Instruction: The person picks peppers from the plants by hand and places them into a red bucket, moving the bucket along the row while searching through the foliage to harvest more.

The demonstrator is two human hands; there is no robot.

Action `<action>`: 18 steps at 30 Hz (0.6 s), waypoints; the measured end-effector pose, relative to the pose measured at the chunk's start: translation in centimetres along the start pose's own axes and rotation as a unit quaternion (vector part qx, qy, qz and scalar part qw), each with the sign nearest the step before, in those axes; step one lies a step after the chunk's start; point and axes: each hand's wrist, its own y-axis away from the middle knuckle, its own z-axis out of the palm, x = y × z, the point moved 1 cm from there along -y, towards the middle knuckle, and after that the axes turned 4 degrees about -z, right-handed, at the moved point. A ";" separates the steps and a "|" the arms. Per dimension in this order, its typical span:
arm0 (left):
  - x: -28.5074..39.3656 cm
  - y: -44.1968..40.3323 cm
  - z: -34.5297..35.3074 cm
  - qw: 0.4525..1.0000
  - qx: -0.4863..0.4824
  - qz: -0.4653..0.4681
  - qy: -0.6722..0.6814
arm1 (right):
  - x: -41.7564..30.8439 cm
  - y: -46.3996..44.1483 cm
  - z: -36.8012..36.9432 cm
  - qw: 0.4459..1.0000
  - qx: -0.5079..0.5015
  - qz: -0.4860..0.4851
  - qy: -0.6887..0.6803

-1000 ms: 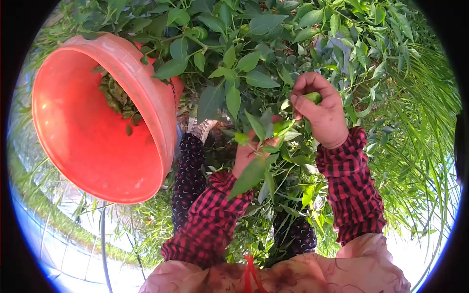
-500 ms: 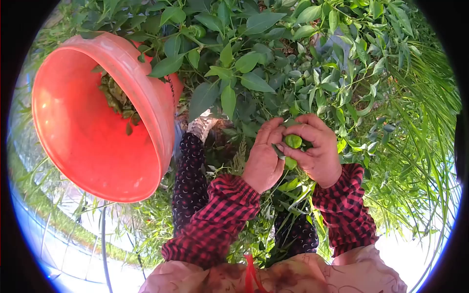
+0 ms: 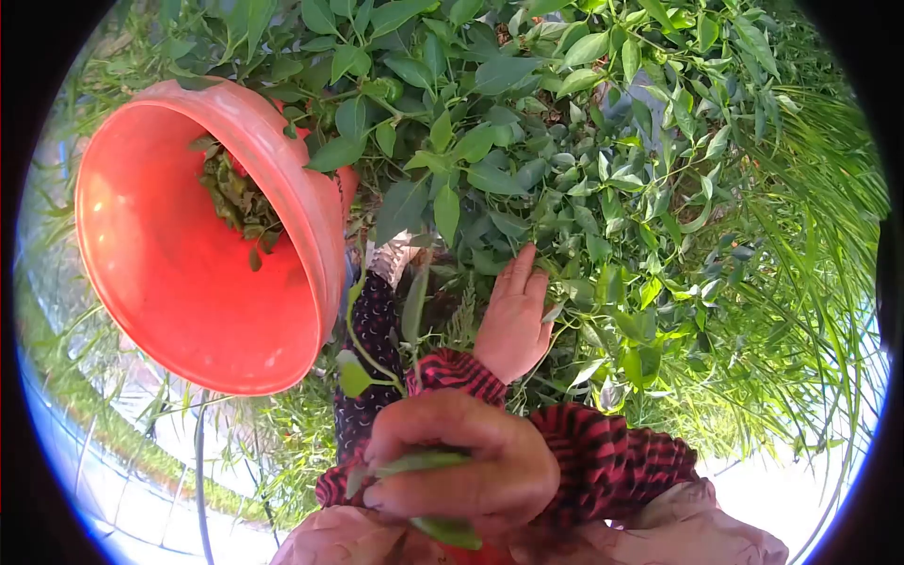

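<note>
Green pepper (image 3: 426, 461) clamped in the right hand's (image 3: 372, 480) curled fingers, up near the chest.
It looks smooth, blurred, partly hidden; farther out, the left hand (image 3: 514, 325) reaches among leaves (image 3: 490, 179), fingers nearly together.

- Head camera looks forward and down, over the shirt (image 3: 673, 527).
- Right hand (image 3: 471, 466) is close to the lens; left hand (image 3: 513, 328) and bucket (image 3: 202, 273) are farther off.
- Wide, round view, dark at the corners.
</note>
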 end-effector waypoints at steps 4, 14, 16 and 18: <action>-0.1 0.0 -0.3 1.000 -0.027 0.002 0.000 | 5.2 -3.7 6.1 0.989 -0.132 -0.067 0.019; -3.4 -0.1 1.6 0.985 -0.018 0.013 0.173 | 5.3 -11.7 -4.8 0.962 0.243 -0.105 0.073; -0.9 0.0 -0.5 0.984 0.074 0.138 0.087 | 7.2 -15.6 -10.4 0.916 0.345 -0.129 0.159; -0.4 -0.2 -1.6 0.988 -0.046 -0.014 0.148 | 10.2 -17.6 -14.9 0.876 0.339 0.125 0.318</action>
